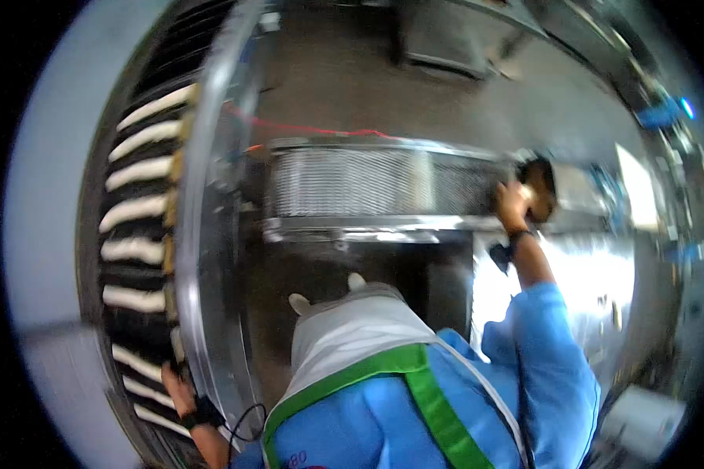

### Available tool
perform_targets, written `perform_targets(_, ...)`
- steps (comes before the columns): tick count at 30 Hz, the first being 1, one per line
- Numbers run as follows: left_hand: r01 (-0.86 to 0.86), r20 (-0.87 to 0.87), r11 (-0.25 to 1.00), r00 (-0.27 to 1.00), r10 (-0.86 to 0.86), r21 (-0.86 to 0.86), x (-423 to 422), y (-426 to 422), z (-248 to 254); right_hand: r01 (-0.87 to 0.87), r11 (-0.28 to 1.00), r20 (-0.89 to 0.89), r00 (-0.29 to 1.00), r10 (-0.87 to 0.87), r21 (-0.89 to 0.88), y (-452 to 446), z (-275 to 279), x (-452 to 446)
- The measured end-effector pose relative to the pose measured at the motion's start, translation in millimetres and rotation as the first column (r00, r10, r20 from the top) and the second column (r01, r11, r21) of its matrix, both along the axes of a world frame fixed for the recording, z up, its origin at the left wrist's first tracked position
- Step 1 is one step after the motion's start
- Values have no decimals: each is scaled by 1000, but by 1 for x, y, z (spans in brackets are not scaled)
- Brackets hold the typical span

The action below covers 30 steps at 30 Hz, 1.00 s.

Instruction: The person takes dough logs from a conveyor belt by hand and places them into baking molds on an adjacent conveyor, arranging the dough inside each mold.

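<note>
My left hand [180, 391] is low on the left, at the metal rim of a dark channel, near the end of a pale dough strip [137, 361]. Motion blur hides how its fingers lie. Several more white dough strips [133, 250] lie crosswise in the dark channel [114, 270], spaced one after another. On the right, my right hand [513, 205] reaches to the far end of a mesh conveyor [344, 184]. Its fingers are curled beside a dark and brown rounded thing [543, 191]; a small pale patch shows at them, too blurred to name.
A long metal rail [192, 258] runs between the dough channel and my body. A shiny metal surface [555, 289] is below my right arm. A red cord [313, 129] crosses behind the conveyor. Metal equipment [442, 39] stands at the back, and a white roll [645, 422] at lower right.
</note>
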<state>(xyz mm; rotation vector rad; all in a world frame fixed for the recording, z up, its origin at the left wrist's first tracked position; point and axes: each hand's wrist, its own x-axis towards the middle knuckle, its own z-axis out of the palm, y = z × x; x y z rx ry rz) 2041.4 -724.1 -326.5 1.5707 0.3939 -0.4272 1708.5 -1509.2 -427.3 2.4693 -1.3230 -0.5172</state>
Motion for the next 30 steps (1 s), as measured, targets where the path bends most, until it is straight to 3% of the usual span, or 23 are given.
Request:
perform_targets(1,-106,88,991,991,99,83,-2,-13,1,-218,960,-68,976,209,-176,-5,-14,-7)
perform_targets(2,-248,88,955,968,237,163,-5,-26,7,-390,890,4,916,402,-236,-57,-76,-32)
perform_targets(3,-376,93,897,927,365,231,-8,-39,14,-199,977,185,966,181,82,-62,-61,-11)
perform_targets(5,-306,90,948,950,299,83,10,5,-31,13,944,269,957,-107,331,-53,12,41)
perform_targets(6,-411,102,900,911,400,145,11,-2,-29,-105,958,347,938,6,268,-64,28,53)
perform_targets(7,-503,113,839,865,490,207,13,-13,-25,-60,952,346,937,-50,299,-14,113,87)
perform_targets(9,-521,265,840,840,474,152,32,42,-103,-375,910,714,686,143,177,-77,104,72)
perform_targets(10,-505,165,821,863,477,267,21,8,-60,-408,874,853,521,-16,265,-60,136,95)
perform_targets(11,-401,215,874,912,351,273,19,12,-64,-459,812,912,354,-204,360,-41,179,110)
perform_targets(12,-441,235,672,895,379,595,28,36,-105,-552,736,909,356,-217,393,-9,221,134)
perform_targets(13,-351,189,756,936,296,552,13,5,-55,-631,650,903,358,-240,423,27,258,153)
perform_targets(15,-269,135,626,958,253,732,16,22,-77,-783,542,952,249,-177,305,104,307,195)
perform_targets(16,-437,237,664,897,374,607,8,16,-84,-771,569,958,224,-179,287,135,322,214)
perform_targets(17,-378,166,660,917,362,650,2,9,-69,-790,545,960,229,-162,281,169,335,233)
perform_targets(19,-277,137,520,947,291,808,-10,-12,-25,-885,462,998,64,-15,64,235,358,273)
perform_targets(21,-334,209,516,935,287,789,-13,1,-52,-964,246,994,-105,-20,-97,277,359,318)
perform_targets(23,-385,258,589,921,291,710,-23,-2,-39,-991,58,993,-120,-18,-119,335,363,353)
perform_targets(25,-383,249,554,920,302,739,-29,-21,-14,-983,-110,979,-127,-162,-146,399,356,384)
perform_targets(26,-370,245,524,924,293,767,-30,-26,-7,-953,-181,968,-229,-98,-244,423,341,403)
perform_targets(27,-378,242,517,918,314,768,-30,-25,-7,-940,-317,974,-57,-217,-126,457,330,407)
perform_targets(28,-377,258,495,920,294,783,-31,-28,-7,-878,-393,962,-238,-133,-272,484,298,427)
perform_targets(29,-375,273,472,923,271,798,-31,-31,-9,-853,-486,965,-252,69,-188,503,287,427)
perform_targets(30,-413,323,484,909,262,772,-33,-30,-14,-737,-673,971,-202,131,-63,527,253,437)
